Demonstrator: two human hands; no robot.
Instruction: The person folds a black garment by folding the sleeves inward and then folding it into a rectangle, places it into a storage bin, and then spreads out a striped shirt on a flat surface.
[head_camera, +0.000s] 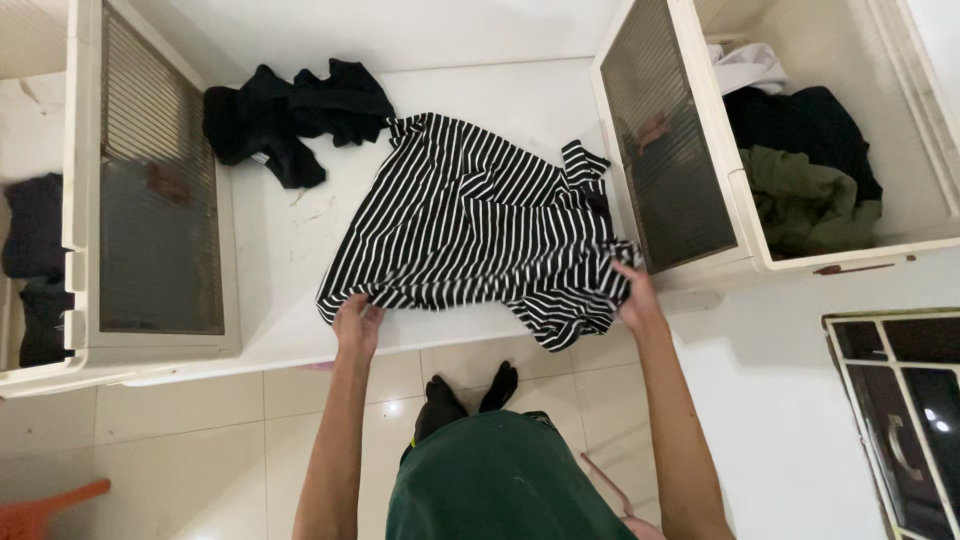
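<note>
At the far left of the frame stands a cream plastic bin (150, 190) with a slatted, tinted side panel, dark clothes showing at its left edge. Just right of it, in the upper left, a crumpled black garment (290, 115) lies on the white table (290, 250). Below it, the left hand (357, 322) is clenched on the lower left hem of a black-and-white striped garment (470, 215), which is spread across the middle of the table, rumpled at its right side. At the lower centre, a dark green garment on the person's body and two feet in black socks show over the tiled floor (200, 440). The right hand (634, 290) grasps the striped cloth's right edge, near the table's front. In the upper right, a second cream bin (720, 150) holds white, black and olive clothes.
</note>
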